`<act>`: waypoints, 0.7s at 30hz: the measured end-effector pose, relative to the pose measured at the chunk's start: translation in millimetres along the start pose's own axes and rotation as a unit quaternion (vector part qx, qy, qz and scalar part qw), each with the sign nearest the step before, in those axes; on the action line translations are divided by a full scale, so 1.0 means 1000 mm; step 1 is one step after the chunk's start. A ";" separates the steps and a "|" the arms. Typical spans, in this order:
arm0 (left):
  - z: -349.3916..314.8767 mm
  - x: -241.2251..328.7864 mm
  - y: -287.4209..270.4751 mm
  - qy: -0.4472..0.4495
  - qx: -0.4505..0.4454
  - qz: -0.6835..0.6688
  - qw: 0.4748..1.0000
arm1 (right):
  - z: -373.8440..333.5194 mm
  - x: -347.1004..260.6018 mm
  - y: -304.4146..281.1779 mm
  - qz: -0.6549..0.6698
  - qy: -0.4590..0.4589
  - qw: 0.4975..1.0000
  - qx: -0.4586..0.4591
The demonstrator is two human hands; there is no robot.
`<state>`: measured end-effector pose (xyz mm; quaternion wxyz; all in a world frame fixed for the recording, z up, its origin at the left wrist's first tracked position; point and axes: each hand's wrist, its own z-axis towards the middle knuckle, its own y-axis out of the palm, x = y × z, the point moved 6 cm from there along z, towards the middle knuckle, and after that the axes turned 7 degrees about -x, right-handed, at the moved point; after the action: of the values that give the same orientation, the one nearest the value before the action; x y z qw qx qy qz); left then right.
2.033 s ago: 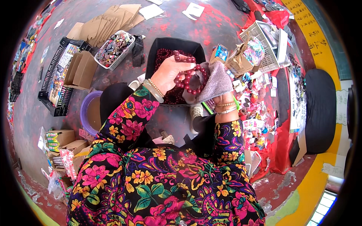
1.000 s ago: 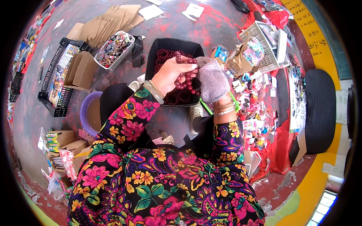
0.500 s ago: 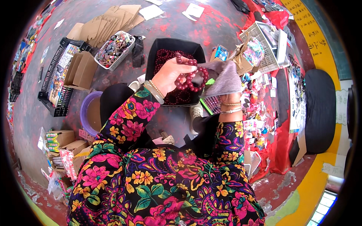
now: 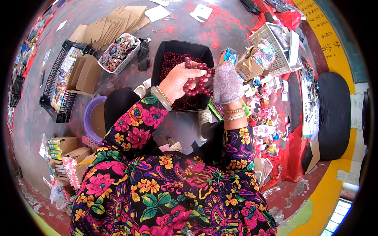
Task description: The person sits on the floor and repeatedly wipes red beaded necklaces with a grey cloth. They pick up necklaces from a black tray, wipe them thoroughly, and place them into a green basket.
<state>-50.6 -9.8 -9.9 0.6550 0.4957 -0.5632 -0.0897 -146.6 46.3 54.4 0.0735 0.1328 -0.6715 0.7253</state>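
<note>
Dark red round beads on a string [image 4: 191,93] hang from my left hand [image 4: 177,80], whose thumb and fingers are closed around them. A greyish-purple cloth [image 4: 228,84] is draped over my right hand [image 4: 234,106], so its fingers are mostly hidden. The cloth's left edge touches the beads. Both hands are above a black open box [image 4: 158,65], which contains many similar dark red beads [image 4: 169,59]. Bracelets circle both my wrists.
A white basket of small trinkets [image 4: 134,51] stands left of the box, beside a black crate [image 4: 59,94] and a purple basin [image 4: 87,118]. Flattened cardboard [image 4: 110,27] lies beyond. At right, packaged trinkets [image 4: 267,129] cover red cloth near a white crate [image 4: 271,43].
The cloth-covered right hand has moved left and slightly toward me, and the cloth now wraps closer over the hand. My left hand keeps hold of the beads, nearly in place.
</note>
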 end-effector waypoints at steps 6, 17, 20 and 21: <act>0.003 -0.006 -0.012 -0.038 -0.002 0.173 0.984 | 0.002 -0.005 0.006 0.079 -0.024 0.996 -0.040; 0.002 0.003 -0.020 0.021 0.025 -0.017 0.999 | -0.009 0.027 0.040 0.699 0.057 0.712 0.046; 0.000 0.004 -0.020 0.022 0.021 -0.018 0.999 | -0.004 0.000 0.000 0.091 -0.079 0.992 0.028; 0.002 0.003 -0.016 0.019 0.011 -0.019 1.000 | -0.006 0.003 0.002 0.090 -0.053 0.994 0.036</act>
<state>-43.9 -20.2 -20.3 0.6583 0.5151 -0.5421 -0.0870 -150.5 52.1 53.4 -0.0326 0.1128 -0.6569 0.7448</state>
